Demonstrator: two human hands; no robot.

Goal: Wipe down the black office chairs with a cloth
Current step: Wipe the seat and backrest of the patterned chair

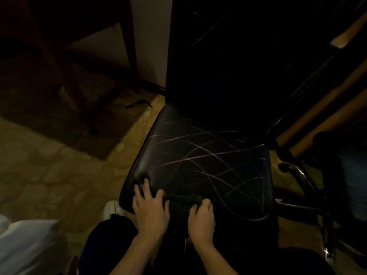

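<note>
Left hand: fingers spread flat on seat.
Right hand: fingers clamped on cloth.
Risk: bunched cloth likely skips the seat's scratched far half.

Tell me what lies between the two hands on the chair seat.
In the head view, a dark cloth lies bunched between the left hand and right hand, at the front edge of the black chair seat.
</note>
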